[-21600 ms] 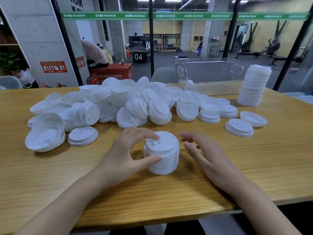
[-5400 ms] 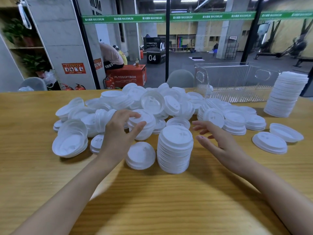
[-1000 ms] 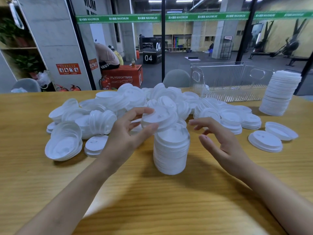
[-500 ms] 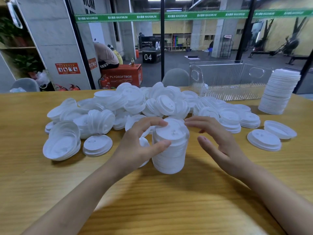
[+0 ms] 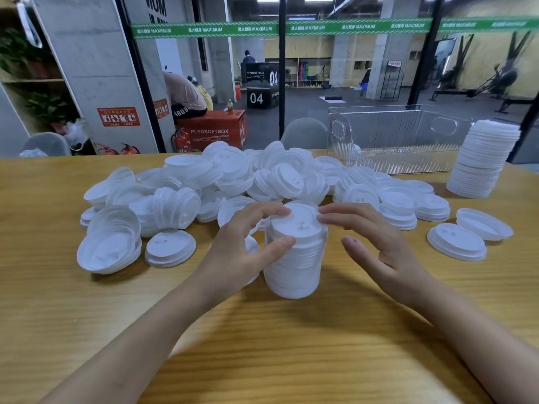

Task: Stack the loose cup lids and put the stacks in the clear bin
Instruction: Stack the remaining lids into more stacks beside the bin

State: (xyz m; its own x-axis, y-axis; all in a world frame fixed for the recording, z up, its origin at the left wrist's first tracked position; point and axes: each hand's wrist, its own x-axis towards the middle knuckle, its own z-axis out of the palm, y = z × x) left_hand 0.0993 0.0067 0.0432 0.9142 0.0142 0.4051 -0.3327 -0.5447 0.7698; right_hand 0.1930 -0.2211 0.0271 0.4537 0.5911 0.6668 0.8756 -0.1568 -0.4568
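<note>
The top lids (image 5: 302, 225), held in the air a second ago, now sit on the stack (image 5: 294, 263), which stands on the table (image 5: 262, 345) before the loose pile (image 5: 233, 176). The left hand (image 5: 242, 252) grips its top between thumb and fingers; the right hand (image 5: 382, 249), fingers relaxed, touches the rim. The clear bin (image 5: 399, 141) stands behind

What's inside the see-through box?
The clear bin holds no stacks. One white shape, maybe a lid, shows at its left end. Ribbed walls blur its floor.
</note>
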